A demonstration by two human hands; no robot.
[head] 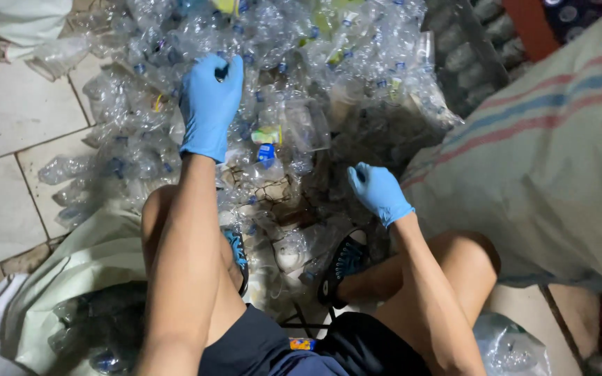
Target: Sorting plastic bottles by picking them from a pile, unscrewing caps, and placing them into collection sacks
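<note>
Both my hands wear blue gloves. My left hand (210,104) reaches out over a big pile of crushed clear plastic bottles (301,63), its fingers curled down onto one of them; what it grips is hidden under the glove. My right hand (377,189) is lower and nearer, fingers bent among the bottles at the pile's near edge beside a large striped sack (545,153). I cannot tell whether it grips anything. A small bottle with a blue label (267,152) lies between my hands.
I sit with bare knees apart and dark sandals (343,261) at the pile's foot. A pale sack (85,292) holding bottles lies at lower left. Pale floor tiles (8,111) stretch to the left. A dark crate (468,49) stands at the upper right.
</note>
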